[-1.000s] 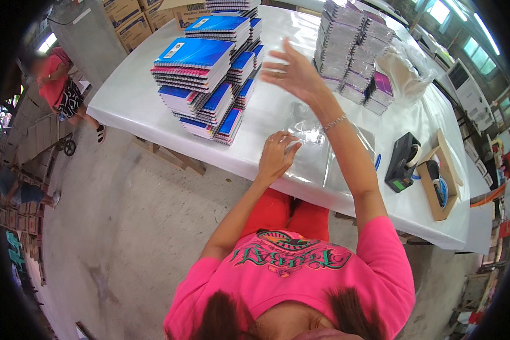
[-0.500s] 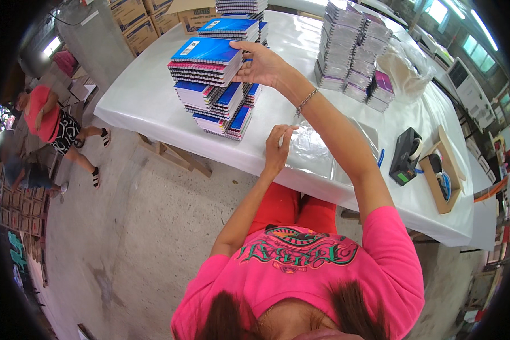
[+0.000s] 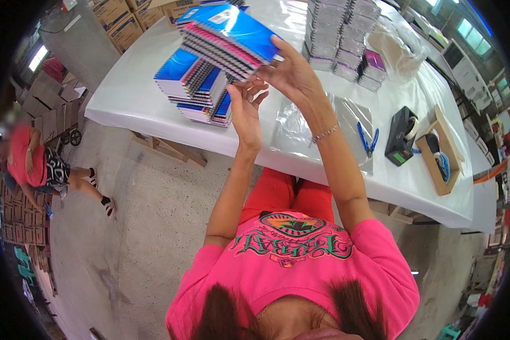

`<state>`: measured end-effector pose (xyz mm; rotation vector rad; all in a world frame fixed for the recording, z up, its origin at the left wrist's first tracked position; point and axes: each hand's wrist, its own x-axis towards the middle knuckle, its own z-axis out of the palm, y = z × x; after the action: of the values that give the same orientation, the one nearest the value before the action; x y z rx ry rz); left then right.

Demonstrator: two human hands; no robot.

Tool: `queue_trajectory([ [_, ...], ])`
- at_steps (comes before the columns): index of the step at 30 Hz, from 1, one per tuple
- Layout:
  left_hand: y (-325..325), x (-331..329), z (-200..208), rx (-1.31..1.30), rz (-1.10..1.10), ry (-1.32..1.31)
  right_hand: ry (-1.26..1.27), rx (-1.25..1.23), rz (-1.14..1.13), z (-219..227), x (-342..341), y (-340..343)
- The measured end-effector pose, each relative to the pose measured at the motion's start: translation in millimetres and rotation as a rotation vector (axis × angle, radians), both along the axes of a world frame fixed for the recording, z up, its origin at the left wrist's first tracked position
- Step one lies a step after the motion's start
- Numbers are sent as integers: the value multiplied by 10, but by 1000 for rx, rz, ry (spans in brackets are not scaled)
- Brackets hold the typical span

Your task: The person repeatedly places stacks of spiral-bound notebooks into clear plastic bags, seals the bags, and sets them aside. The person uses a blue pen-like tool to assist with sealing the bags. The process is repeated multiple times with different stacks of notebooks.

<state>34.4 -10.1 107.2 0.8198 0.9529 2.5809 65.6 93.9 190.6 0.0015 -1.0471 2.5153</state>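
Note:
A thick bundle of spiral notebooks [image 3: 232, 35], blue cover on top and pink ones below, is tilted in the air. My right hand [image 3: 297, 76] grips its near right corner, with the thumb over the top cover. Just beneath that corner is my left hand [image 3: 247, 122], palm up, fingers apart and holding nothing; whether its fingertips touch the bundle I cannot tell. Lower stacks of blue spiral notebooks [image 3: 177, 71] stand on the table under the bundle. Clear plastic bags [image 3: 300, 122] lie flat near my right forearm, with blue-handled nippers [image 3: 368, 139] on them.
Tall stacks of plastic-wrapped notebooks [image 3: 326, 39] stand at the back right of the white-covered table [image 3: 119, 93], beside crumpled plastic [image 3: 399, 48]. A black tape dispenser [image 3: 402, 136] and an open cardboard box [image 3: 441, 158] sit at right. A person [image 3: 31, 153] walks at left.
My right hand has lifted the notebook bundle off its stack and brought it nearer, tilting it. My left hand has risen from the table edge to below it. The nippers have come into full view.

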Motion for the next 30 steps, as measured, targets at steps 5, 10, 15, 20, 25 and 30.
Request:
queue_trajectory([
  [5,223,226,151,-33,-53,-67,30,76,-261,-481,636,226],
  [10,603,271,-174,-362,-292,11,-62,316,-617,-1056,1158,274],
  [15,738,321,-579,-461,-449,177,-278,554,-494,-1519,1682,682],
  [20,885,330,-857,-627,-543,470,-451,646,-572,-1874,1750,805],
  [25,1027,398,-901,-479,-503,391,-461,525,-596,-1799,1549,763],
  [30,972,443,-847,-467,-503,337,-396,441,-584,-1712,1512,711],
])
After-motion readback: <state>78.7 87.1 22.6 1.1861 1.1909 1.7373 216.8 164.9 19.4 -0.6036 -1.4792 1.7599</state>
